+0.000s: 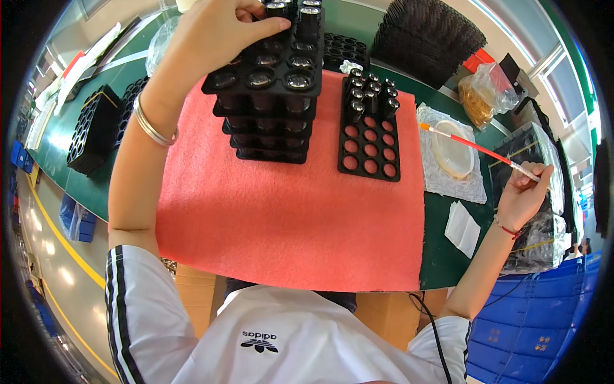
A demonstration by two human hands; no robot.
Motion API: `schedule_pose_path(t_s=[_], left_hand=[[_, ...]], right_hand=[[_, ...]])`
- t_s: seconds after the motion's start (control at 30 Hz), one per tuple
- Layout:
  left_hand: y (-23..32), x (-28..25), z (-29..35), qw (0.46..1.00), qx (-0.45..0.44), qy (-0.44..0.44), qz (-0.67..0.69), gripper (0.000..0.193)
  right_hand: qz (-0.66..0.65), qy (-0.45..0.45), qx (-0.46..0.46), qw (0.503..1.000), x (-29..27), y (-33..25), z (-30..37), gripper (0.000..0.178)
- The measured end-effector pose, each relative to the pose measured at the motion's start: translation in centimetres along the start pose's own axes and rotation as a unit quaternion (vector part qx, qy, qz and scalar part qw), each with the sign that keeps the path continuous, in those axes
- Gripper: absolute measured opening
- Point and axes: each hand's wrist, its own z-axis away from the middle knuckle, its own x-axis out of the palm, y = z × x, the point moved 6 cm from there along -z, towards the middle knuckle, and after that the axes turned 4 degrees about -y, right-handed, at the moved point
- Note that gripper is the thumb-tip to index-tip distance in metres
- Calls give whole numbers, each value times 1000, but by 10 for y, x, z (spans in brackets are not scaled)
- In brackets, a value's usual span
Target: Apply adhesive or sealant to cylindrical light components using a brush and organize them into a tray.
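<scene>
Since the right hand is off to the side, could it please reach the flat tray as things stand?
Probably yes: the right hand holds a red brush, and only a white dish lies between it and the flat tray.

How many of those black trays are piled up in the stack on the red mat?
About 5, though lower ones blur together. The stack of black trays stands on the red mat; the left hand rests on the top tray. A separate single tray lies flat to its right.
</scene>
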Motion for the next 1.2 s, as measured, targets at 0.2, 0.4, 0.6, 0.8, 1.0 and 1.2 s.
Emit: schedule_pose_path(t_s=[0.2, 0.4, 0.6, 0.8, 1.0, 1.2], left_hand=[[19, -11, 0, 993, -90, -44, -64, 27], [3, 3, -1, 999, 13, 4, -49, 41], [1, 2, 0, 999, 1, -40, -18, 43], [50, -37, 24, 997, -7, 61, -49, 37], [148, 9, 84, 900, 259, -208, 281, 47], [136, 108, 109, 910, 124, -316, 238, 75]], right_hand=[[10, -2, -9, 1000, -6, 1, -2, 32], [30, 20, -33, 999, -11, -3, -3, 33], [100, 47, -84, 990, -8, -9, 0, 35], [225, 92, -166, 956, -1, -21, 8, 39], [365, 120, -226, 895, -2, -29, 14, 43], [424, 103, -227, 870, 2, -31, 14, 46]])
